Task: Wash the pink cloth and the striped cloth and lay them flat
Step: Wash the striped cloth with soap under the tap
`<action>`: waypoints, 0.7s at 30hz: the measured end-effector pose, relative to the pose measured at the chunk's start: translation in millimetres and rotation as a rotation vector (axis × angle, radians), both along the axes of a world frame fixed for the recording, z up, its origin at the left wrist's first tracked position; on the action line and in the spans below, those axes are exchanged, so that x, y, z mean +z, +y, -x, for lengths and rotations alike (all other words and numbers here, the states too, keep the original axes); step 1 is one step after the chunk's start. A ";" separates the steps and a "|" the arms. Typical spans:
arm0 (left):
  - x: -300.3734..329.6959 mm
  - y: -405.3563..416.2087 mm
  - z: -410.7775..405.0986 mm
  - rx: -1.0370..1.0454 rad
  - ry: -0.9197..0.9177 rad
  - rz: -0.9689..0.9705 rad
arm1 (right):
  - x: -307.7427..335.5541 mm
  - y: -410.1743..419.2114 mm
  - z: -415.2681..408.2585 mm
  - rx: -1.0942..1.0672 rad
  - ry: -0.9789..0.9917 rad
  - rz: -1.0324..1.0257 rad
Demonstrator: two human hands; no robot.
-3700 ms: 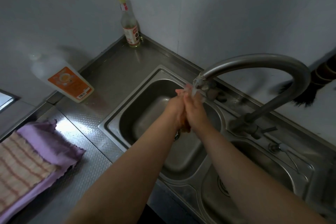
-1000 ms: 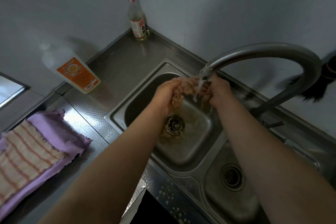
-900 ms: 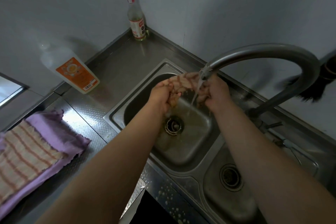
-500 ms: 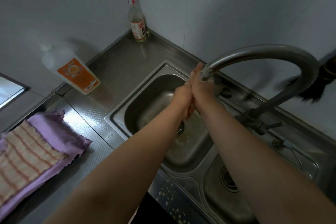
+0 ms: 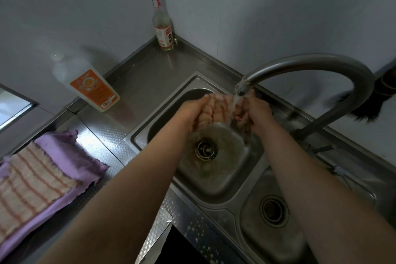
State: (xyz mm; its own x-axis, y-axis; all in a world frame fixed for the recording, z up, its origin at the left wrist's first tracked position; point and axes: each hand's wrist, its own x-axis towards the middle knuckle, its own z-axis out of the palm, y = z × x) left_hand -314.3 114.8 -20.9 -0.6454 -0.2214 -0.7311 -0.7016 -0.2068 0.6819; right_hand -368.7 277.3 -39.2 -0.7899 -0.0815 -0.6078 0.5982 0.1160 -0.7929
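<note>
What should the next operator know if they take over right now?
Left hand and right hand both grip a bunched striped cloth under the running faucet, over the left sink basin. A pink cloth lies flat on the counter, a second striped cloth flat on it. Left: finish rinsing, wring, shut off the water, lay it flat.

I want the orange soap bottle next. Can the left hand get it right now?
Probably not yet: the left hand grips the striped cloth under the tap. The orange soap bottle stands unblocked on the counter.
</note>
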 end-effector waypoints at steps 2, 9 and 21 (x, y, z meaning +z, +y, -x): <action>-6.7 3.5 -2.1 -0.020 -0.063 0.016 | 6.4 -8.0 -8.2 0.108 0.066 0.089; -19.0 16.2 -0.5 -0.078 0.165 -0.149 | -6.5 -4.2 -39.2 0.303 0.272 -0.012; 2.8 5.0 11.4 -0.126 0.221 -0.291 | -51.9 -1.5 -38.6 0.183 0.089 0.179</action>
